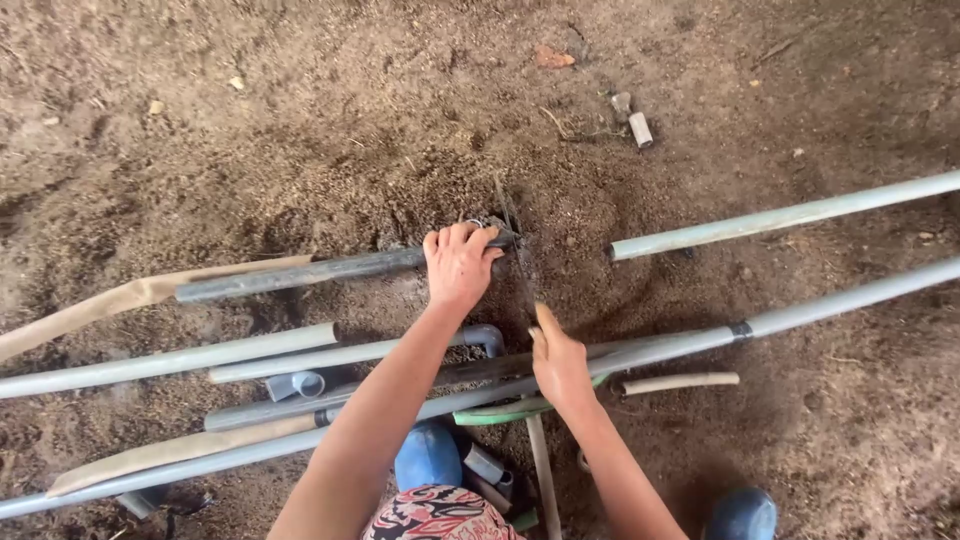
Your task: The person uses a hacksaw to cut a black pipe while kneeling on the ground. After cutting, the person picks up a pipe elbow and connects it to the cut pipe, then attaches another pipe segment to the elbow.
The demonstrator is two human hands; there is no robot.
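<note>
Lying at the nine o'clock edge on the brown dirt floor [250,130], a flat tan strip of hose [110,300] runs up into a dark grey plastic pipe [300,273], which stretches toward the centre. Just below it, at about eight o'clock, rest several long pale grey plastic pipes [170,360], and between them sits a short grey pipe coupling [295,384]; a second tan strip [180,450] lies slanted among the lower pipes. At the centre, the left hand [458,265] clamps the end of the dark pipe, its fingers [462,238] curled over the top and pressed together around it. A grey elbow fitting [487,336] sits just below that wrist, on the end of one pale pipe. Just right of centre, the right hand [558,365] grips a thin dark blade-like tool [522,270], fingers wrapped shut on its handle, thumb pointing to twelve o'clock; the tool's tip meets the dark pipe's end beside the left hand. Under the right hand a green hose [500,410] loops, touching the long pipe [850,298] that runs out to three o'clock. Another pale pipe [780,215] lies at two o'clock, apart from the dark pipe's end. A small pipe offcut [640,130] lies at one o'clock. Blue boots [742,514] show at six o'clock.
</note>
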